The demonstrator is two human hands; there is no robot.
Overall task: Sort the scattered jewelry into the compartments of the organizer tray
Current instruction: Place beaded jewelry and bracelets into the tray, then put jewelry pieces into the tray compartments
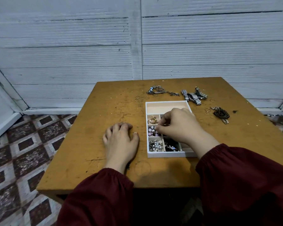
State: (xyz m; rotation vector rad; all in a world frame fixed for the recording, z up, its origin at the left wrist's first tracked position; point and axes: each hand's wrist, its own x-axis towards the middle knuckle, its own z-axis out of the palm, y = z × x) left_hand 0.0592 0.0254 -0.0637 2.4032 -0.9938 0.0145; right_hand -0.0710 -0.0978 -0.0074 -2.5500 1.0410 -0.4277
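The white organizer tray [163, 154] sits on the wooden bench [113, 111], a little right of centre. The right hand [178, 126] hovers over its middle with the fingers curled and forefinger and thumb drawn together above the compartment of pink and purple beads [152, 130]. Whether they nip a small piece I cannot tell, as it would be too tiny to make out. The left hand [121, 141] lies palm down on the bench at the tray's 9 o'clock, fingers loosely spread and holding nothing.

Much is unsorted. The silver bracelets [160, 92] lie at the tray's 12 o'clock, the wristwatches [194, 96] at 1 o'clock, the thin gold rings [137, 98] at 11 o'clock, and the dark chain [220, 114] with more hoops [207, 111] at 3 o'clock. The tray's long far compartment [167, 106] looks bare, while the pearls [155, 145] fill the near left one.

The risks, as I judge them:
- The cells are small and the dividers low, so a piece let go early could land among the wrong beads.
- The right wrist crosses the tray's near right corner, and a careless pull back might drag the tray with it.
- The flat rings will be awkward to lift and may skid away.
- The watches lie crossed and could come up together.
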